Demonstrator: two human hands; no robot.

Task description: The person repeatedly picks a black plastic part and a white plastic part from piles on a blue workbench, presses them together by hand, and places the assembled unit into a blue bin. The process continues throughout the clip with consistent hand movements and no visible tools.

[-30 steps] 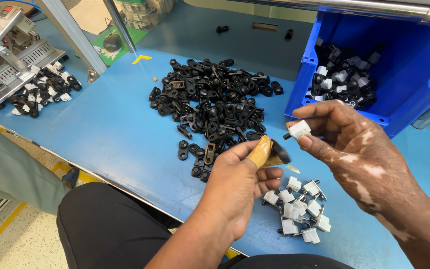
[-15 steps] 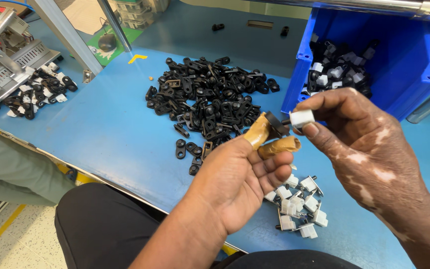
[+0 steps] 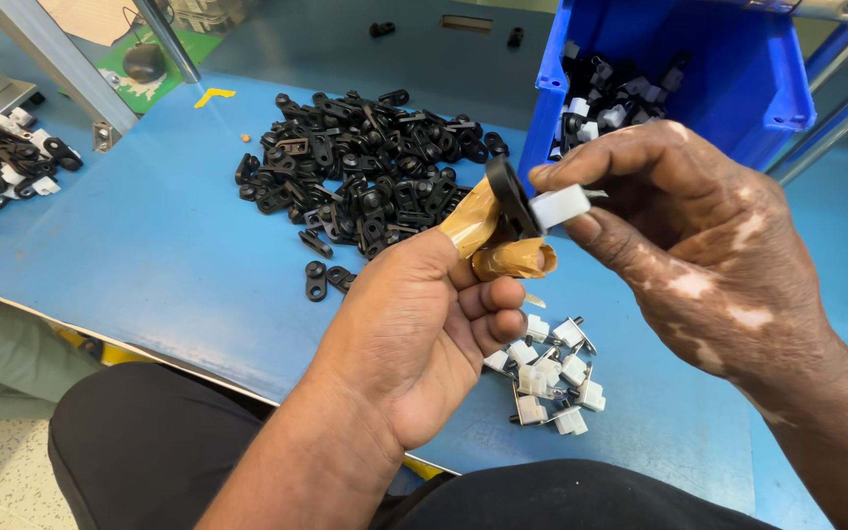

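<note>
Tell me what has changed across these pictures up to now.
The left hand rose from the small white parts on the table to meet the right hand. Its taped fingertips now hold a black part against the white piece. The right hand kept pinching that white piece throughout. The black pile and blue bin lie as before.

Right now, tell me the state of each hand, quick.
Left hand: closed on a flat black plastic part, tape-wrapped thumb and finger pinching it.
Right hand: closed on a small white plastic block, touching the black part.
</note>
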